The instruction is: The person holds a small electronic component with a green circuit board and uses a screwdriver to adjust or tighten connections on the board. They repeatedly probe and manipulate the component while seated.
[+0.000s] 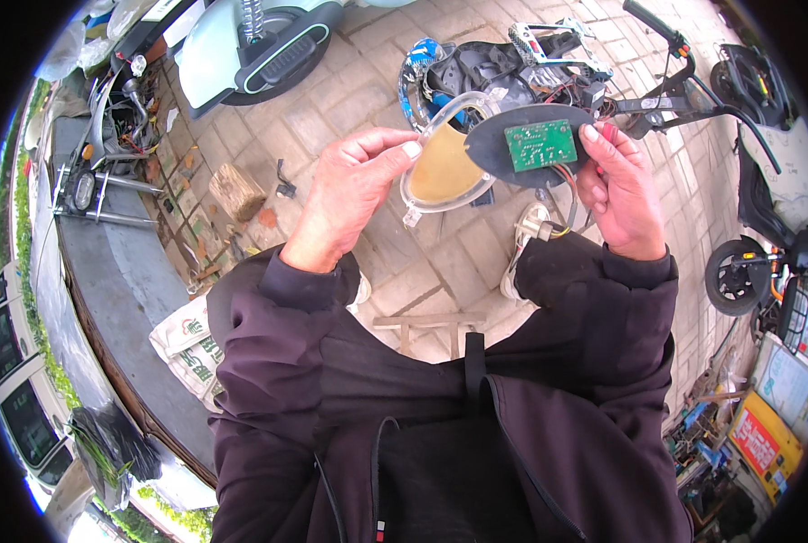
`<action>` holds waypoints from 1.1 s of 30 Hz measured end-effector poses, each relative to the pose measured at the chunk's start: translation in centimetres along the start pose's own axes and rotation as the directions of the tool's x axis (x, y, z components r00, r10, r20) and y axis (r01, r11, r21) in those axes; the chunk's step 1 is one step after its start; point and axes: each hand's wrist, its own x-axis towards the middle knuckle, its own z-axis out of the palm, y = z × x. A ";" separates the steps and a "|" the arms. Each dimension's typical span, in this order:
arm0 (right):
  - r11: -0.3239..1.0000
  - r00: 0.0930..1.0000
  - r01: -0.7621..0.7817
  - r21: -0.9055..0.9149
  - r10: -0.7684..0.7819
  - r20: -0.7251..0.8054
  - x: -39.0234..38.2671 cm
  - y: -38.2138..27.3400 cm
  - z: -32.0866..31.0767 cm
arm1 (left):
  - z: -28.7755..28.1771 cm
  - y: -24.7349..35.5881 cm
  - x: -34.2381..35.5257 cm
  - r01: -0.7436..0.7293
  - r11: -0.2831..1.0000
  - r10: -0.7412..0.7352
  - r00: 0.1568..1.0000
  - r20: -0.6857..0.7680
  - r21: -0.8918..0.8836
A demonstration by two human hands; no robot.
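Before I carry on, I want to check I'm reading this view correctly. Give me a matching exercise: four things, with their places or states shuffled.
Things:
1. Clear-rimmed oval piece
2. Dark oval plate
3. Wooden block
4. Green circuit board

Places or states:
A. On the ground, off to the left
B. Rim held by the left hand
C. On the plate's face
D. Edge held by the right hand

Pairs: 1-B, 2-D, 3-A, 4-C

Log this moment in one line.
left hand: holding clear-rimmed oval cover; right hand: holding dark oval plate; green circuit board: on plate; wires: trailing from board; wooden block: on paving
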 end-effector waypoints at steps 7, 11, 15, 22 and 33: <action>0.997 0.996 0.080 0.022 -0.079 -0.047 0.3 -0.8 -0.7 | -0.1 -0.1 -0.1 0.018 1.000 -0.018 1.000 -0.015 -0.013; 0.997 0.996 0.072 0.038 -0.070 -0.050 0.3 -0.7 -0.6 | -0.4 -0.1 0.2 0.078 0.996 -0.079 0.997 -0.006 -0.047; 0.996 0.995 0.066 0.061 -0.061 -0.080 0.4 -0.7 -0.5 | -0.6 -0.1 0.2 0.149 0.978 -0.148 0.989 0.017 -0.143; 0.992 0.997 0.051 0.112 -0.045 -0.056 0.1 -0.5 -0.1 | 0.2 -1.1 0.5 0.205 0.931 -0.203 0.978 0.038 -0.303; 0.989 0.996 -0.073 0.129 0.066 0.055 0.3 2.4 2.2 | 2.6 -2.8 0.1 0.170 0.930 -0.166 0.985 0.041 -0.327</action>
